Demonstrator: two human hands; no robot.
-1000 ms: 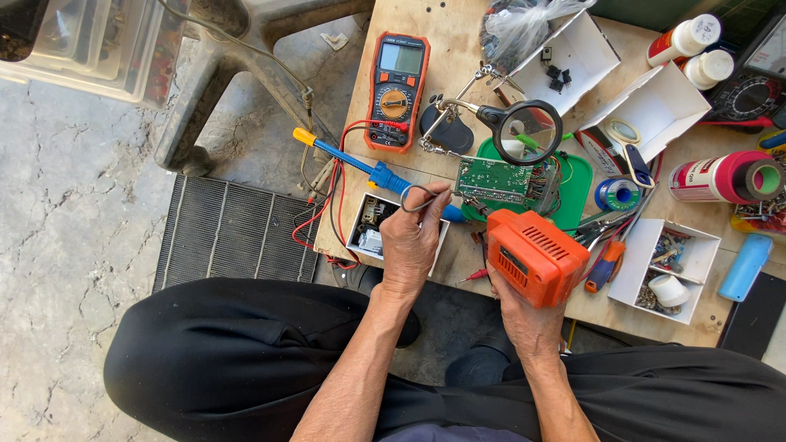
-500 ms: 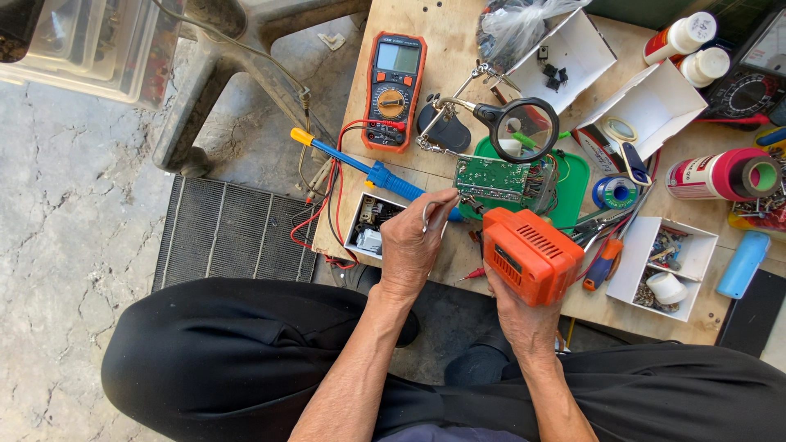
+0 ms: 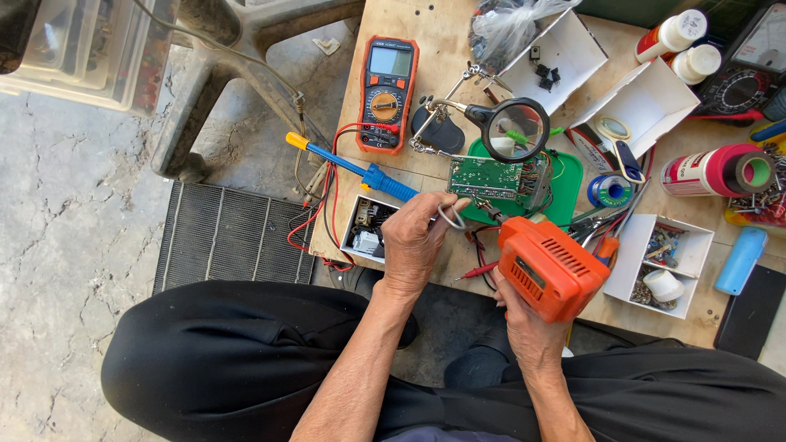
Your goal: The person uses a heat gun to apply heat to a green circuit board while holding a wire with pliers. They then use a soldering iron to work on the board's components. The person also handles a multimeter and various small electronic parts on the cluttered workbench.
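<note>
Beside the green circuit board (image 3: 491, 178), the left hand (image 3: 417, 241) pinches solder wire (image 3: 450, 217); the right hand (image 3: 528, 327) clasps an orange soldering gun (image 3: 553, 268), soldering apparently underway, unfinished.

Both forearms reach forward; the left hand (image 3: 417, 237) pinches with curled fingers (image 3: 446, 205), the right hand (image 3: 524, 323) grips from below.

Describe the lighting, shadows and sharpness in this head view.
Head view: bright, even daylight, soft shadows; the plywood table and orange-cased multimeter are sharp. The round magnifying lens blurs what lies behind it. The left hand pinching thin wire and the right hand gripping the orange plastic tool show no motion blur.
</note>
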